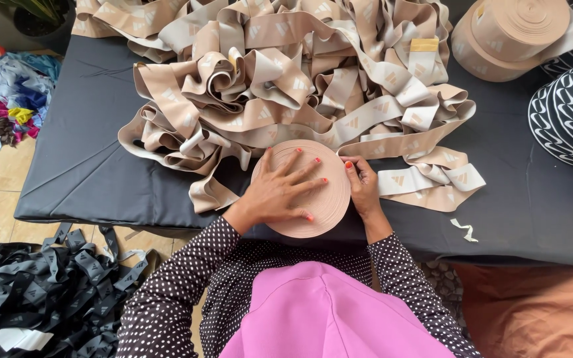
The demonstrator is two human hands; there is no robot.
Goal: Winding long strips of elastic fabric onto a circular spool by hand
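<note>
Beige flat coil of wound elastic band (313,222): laid flat near the front edge of the dark cloth-covered surface (81,159). It is pressed from above by the left hand (280,192), palm down, fingers (300,161) spread wide across the coil's top. The right hand (364,189) is set against the coil's right rim, fingers curled close together against the edge, where a strip of the band (399,179) comes in. Directly behind the coil is heaped a large loose tangle of the same beige patterned elastic band (286,79). Two stacked beige finished rolls (512,36) are placed at the far right corner, beside black rolls with white wavy pattern (572,106). A pile of black elastic band (41,292) is seen on the floor at left.
</note>
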